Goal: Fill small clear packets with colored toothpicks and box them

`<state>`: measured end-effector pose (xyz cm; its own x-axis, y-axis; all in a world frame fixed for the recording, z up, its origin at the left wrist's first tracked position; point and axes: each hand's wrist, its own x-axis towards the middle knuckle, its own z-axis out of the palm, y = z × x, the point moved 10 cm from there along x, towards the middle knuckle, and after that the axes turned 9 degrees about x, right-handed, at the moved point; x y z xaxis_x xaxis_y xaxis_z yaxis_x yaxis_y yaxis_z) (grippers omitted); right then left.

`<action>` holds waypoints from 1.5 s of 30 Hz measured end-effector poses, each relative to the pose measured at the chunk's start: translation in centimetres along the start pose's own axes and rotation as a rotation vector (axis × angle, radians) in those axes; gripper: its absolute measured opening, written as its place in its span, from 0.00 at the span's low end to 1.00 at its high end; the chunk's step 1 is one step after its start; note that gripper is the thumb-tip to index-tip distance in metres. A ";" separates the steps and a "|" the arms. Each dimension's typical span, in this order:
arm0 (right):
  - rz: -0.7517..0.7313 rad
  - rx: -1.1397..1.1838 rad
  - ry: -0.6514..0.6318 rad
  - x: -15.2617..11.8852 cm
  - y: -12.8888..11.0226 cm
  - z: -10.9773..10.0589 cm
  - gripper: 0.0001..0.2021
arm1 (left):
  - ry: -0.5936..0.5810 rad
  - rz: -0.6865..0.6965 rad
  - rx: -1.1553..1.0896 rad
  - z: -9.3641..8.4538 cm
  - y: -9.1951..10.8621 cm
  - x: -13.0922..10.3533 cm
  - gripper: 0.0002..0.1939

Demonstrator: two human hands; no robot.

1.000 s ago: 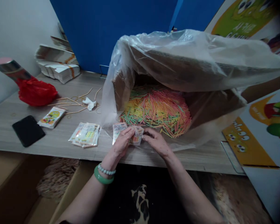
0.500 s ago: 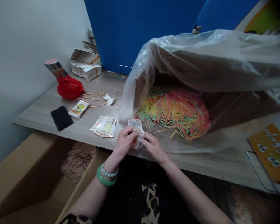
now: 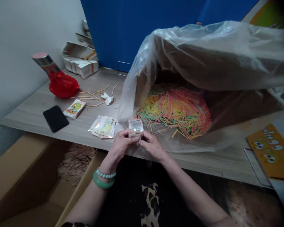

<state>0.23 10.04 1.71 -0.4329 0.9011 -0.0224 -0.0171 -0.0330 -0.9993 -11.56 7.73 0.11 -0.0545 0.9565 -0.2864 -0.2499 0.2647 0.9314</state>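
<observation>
My left hand (image 3: 120, 143) and my right hand (image 3: 152, 145) meet at the table's front edge, fingers closed around the lower end of a small clear plastic packet (image 3: 135, 125). Whether that is one packet or two overlapping ones, I cannot tell. Left of my hands lies a small pile of similar clear packets (image 3: 103, 126) with printing and coloured pieces inside. Just beyond my right hand, a heap of thin pink, yellow and green sticks (image 3: 175, 110) spills from a box lined with clear plastic sheeting (image 3: 142, 60).
A black phone (image 3: 55, 118), a pack of printed cards (image 3: 75, 108), tan sticks, rubber bands and crumpled white tissue (image 3: 107, 98) lie on the left. Behind stand a cup in a red bag (image 3: 63, 85) and stacked white cartons (image 3: 81, 64). An open cardboard box (image 3: 21, 170) sits below.
My fingers have shifted from pinching at the packet's middle to holding its lower end from both sides. The view has turned slightly, so the table's things appear further left.
</observation>
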 end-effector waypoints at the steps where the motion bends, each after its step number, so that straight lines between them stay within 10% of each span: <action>1: -0.001 -0.004 0.009 0.0 0.0 -0.2 0.06 | 0.000 0.006 -0.020 0.1 -0.2 0.0 0.14; 13: 0.008 -0.019 -0.078 0.2 0.4 2.0 0.07 | 0.113 0.232 0.173 -2.5 3.1 -1.2 0.05; 17: -0.006 -0.313 0.084 1.1 -0.9 0.4 0.06 | 0.159 0.228 0.300 -4.9 3.7 -0.7 0.09; 22: 0.087 -0.854 0.275 2.9 -0.7 -1.3 0.14 | 0.461 0.440 0.811 -9.1 5.4 0.7 0.12; 30: 0.222 -0.944 0.298 4.1 1.1 -1.4 0.18 | 0.670 0.361 1.659 -8.6 4.9 2.4 0.21; 37: 0.177 -0.931 0.279 3.4 0.9 -3.4 0.14 | 0.696 0.591 1.307 -7.1 6.4 -0.3 0.14; 45: -0.177 -0.456 0.148 0.6 -2.1 -3.3 0.13 | 0.142 0.250 0.445 0.8 1.9 2.0 0.16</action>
<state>3.00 12.08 3.68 -0.3262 0.9286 0.1769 0.3312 0.2876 -0.8987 -11.37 10.23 1.50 -0.1986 0.9792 -0.0425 0.2201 0.0868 0.9716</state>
